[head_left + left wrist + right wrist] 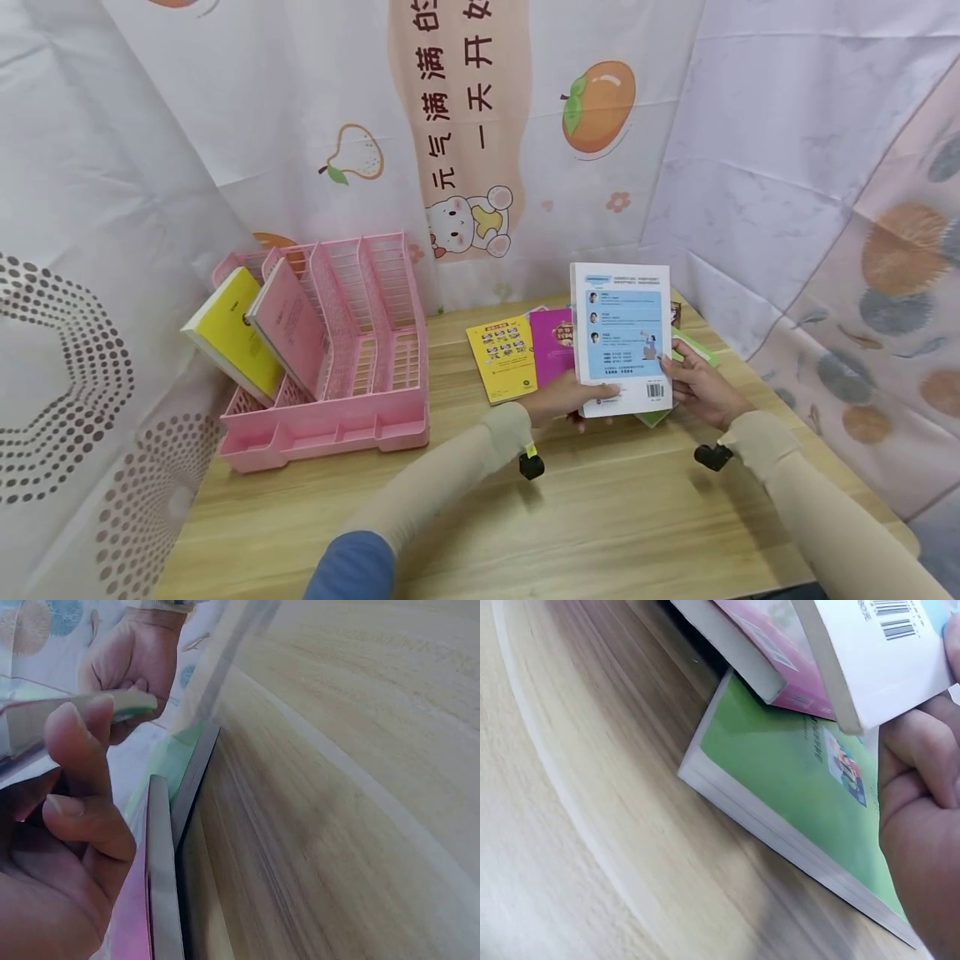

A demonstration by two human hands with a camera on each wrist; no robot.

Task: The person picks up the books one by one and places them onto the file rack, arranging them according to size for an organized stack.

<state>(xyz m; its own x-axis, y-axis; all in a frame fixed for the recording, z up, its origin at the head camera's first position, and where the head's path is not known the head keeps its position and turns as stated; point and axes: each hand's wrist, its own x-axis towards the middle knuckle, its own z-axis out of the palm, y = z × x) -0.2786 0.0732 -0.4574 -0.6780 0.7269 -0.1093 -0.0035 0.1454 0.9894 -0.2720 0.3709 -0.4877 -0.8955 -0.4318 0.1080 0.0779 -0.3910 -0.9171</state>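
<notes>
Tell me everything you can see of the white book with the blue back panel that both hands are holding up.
The white book is a paperback, held upright above the wooden table with its back cover facing the camera: a light-blue panel with small portraits and text, and a barcode at the lower right. The left hand grips its lower left corner, the right hand its lower right edge. It is closed, and it hangs over other books lying flat, a green book among them.
</notes>
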